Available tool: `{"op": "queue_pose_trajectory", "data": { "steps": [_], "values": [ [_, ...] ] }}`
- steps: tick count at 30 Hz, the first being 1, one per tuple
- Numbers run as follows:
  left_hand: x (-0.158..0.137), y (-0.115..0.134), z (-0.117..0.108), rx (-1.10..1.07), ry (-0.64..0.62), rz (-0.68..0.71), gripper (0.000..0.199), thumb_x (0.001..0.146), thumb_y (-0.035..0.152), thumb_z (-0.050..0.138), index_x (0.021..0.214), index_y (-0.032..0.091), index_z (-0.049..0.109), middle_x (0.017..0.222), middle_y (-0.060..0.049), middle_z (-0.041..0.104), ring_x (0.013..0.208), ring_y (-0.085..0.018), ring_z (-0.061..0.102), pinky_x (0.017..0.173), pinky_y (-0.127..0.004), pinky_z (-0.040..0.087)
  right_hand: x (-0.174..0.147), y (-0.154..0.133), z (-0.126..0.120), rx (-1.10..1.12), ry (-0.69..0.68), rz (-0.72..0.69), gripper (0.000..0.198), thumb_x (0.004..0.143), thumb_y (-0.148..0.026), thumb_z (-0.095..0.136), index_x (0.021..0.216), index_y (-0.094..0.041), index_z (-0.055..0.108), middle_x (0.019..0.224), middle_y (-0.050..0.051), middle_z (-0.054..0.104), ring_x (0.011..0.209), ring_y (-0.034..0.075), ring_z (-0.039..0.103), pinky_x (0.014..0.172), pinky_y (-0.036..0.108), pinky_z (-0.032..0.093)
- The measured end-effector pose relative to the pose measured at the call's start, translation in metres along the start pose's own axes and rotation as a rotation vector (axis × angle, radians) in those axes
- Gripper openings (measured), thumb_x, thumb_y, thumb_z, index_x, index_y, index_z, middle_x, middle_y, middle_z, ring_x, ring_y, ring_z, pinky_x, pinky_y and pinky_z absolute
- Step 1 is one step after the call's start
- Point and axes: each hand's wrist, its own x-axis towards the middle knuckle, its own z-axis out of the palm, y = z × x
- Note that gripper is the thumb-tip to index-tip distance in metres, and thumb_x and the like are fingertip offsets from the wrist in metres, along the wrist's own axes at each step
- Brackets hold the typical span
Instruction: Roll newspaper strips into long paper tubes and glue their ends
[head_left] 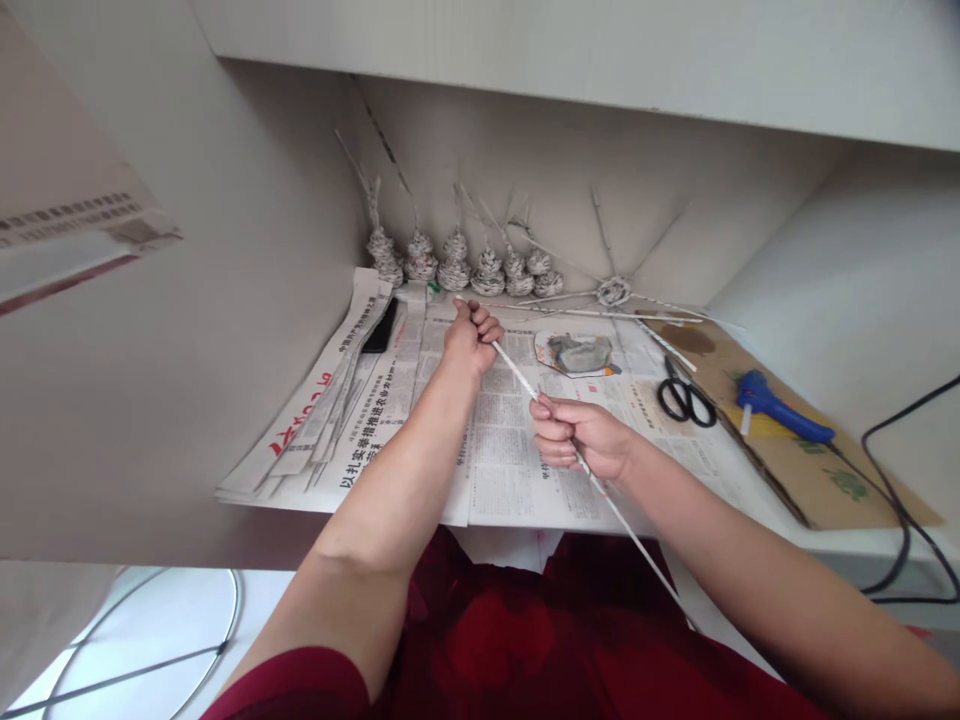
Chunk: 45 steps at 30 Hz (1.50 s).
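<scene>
At the far left of my feed, folded newspapers [315, 410] lie stacked on the papered tabletop [847, 541], with a dark flat object [380, 328] just beside them. It could be a phone, but it is partly covered and I won't swear to it. Behind, a row of woven gourd shapes [454, 262] stands along the back wall.

Next comes the left hand [471, 335], its fingers curled closed around the paper strand [517, 375] near the upper end. The strand slants down to the right hand [581, 435], also closed on it, then runs on toward the lap (I lose its lower end by the right forearm). I judge the step in hand to be straightening or tightening that length between two grips. To my mind, the next move calls for light, even tension, with the right fingers loose enough to slide or roll along without creasing the paper.

Further right I have a card with a grey patch [581, 353], a spoked coil [615, 290] by the wall, scissors [684, 390], and a blue glue gun [784, 408] resting on cardboard [825, 490].
</scene>
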Motion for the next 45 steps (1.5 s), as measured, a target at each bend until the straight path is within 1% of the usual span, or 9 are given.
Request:
{"op": "queue_pose_trajectory", "data": {
  "steps": [8,11,17,20,26,28,35,42,45],
  "values": [
    [0.003,-0.004,-0.003,0.067,0.052,0.04,0.038,0.09,0.048,0.04,0.067,0.018,0.039,0.047,0.008,0.026,0.033,-0.005,0.024,0.032,-0.014,0.016,0.01,0.004,0.005,-1.04,0.689,-0.355,0.02,0.084,-0.04,0.053,0.076,-0.022,0.05,0.061,0.0,0.045,0.058,0.016,0.043,0.058,0.029,0.029],
    [0.002,-0.004,-0.002,0.063,0.022,0.031,0.038,0.091,0.047,0.039,0.066,0.018,0.039,0.047,0.008,0.024,0.032,-0.005,0.022,0.031,-0.014,0.013,0.014,0.003,0.006,-0.835,0.599,-0.288,0.026,0.089,-0.041,0.044,0.072,-0.022,0.047,0.057,-0.001,0.043,0.053,0.015,0.042,0.055,0.028,0.029],
    [-0.001,-0.005,-0.001,0.028,-0.033,0.0,0.039,0.092,0.046,0.038,0.065,0.018,0.036,0.047,0.008,0.022,0.033,-0.004,0.022,0.032,-0.014,0.014,0.009,0.002,0.002,0.064,0.08,-0.061,0.029,0.088,-0.047,0.042,0.072,-0.023,0.037,0.048,-0.009,0.02,0.04,0.01,0.026,0.043,0.024,0.025],
    [0.001,-0.007,-0.002,0.042,-0.023,0.001,0.038,0.092,0.046,0.036,0.066,0.018,0.038,0.047,0.008,0.024,0.033,-0.004,0.023,0.032,-0.014,0.015,0.011,0.002,0.0,-0.048,0.156,-0.075,0.031,0.086,-0.053,0.043,0.079,-0.023,0.044,0.051,-0.008,0.031,0.042,0.011,0.036,0.044,0.024,0.029],
    [0.002,-0.009,-0.004,0.077,-0.01,-0.009,0.039,0.087,0.052,0.041,0.068,0.018,0.04,0.047,0.008,0.026,0.033,-0.005,0.025,0.032,-0.014,0.017,0.03,-0.005,-0.001,-0.865,0.594,-0.396,0.03,0.085,-0.048,0.05,0.074,-0.021,0.055,0.064,0.0,0.052,0.058,0.014,0.048,0.056,0.026,0.033],
    [0.001,-0.008,-0.003,0.051,-0.02,-0.014,0.039,0.088,0.051,0.042,0.066,0.018,0.04,0.047,0.009,0.022,0.033,-0.005,0.022,0.032,-0.014,0.014,0.033,-0.006,0.0,-0.779,0.563,-0.376,0.032,0.085,-0.049,0.048,0.07,-0.021,0.051,0.06,-0.001,0.049,0.054,0.013,0.045,0.053,0.026,0.033],
    [-0.002,-0.009,0.0,0.007,-0.069,-0.066,0.038,0.087,0.048,0.046,0.065,0.017,0.04,0.048,0.009,0.021,0.033,-0.004,0.021,0.031,-0.014,0.014,0.026,-0.004,0.0,0.09,0.03,-0.089,0.031,0.085,-0.051,0.048,0.074,-0.023,0.04,0.044,-0.01,0.023,0.037,0.01,0.029,0.04,0.022,0.027],
    [0.002,-0.014,-0.004,0.046,0.008,-0.045,0.039,0.09,0.048,0.039,0.067,0.017,0.043,0.048,0.007,0.024,0.033,-0.004,0.022,0.032,-0.014,0.014,0.038,-0.006,-0.002,-0.324,0.386,-0.186,0.04,0.079,-0.059,0.053,0.08,-0.02,0.051,0.05,-0.008,0.043,0.038,0.008,0.042,0.039,0.02,0.03],
    [0.004,-0.016,-0.006,0.051,0.007,-0.036,0.038,0.088,0.049,0.043,0.067,0.017,0.043,0.048,0.007,0.025,0.034,-0.005,0.022,0.032,-0.014,0.014,0.044,-0.004,-0.005,-0.196,0.339,-0.192,0.037,0.08,-0.056,0.052,0.074,-0.021,0.047,0.043,-0.009,0.037,0.035,0.008,0.036,0.037,0.021,0.027]
  ]
}}
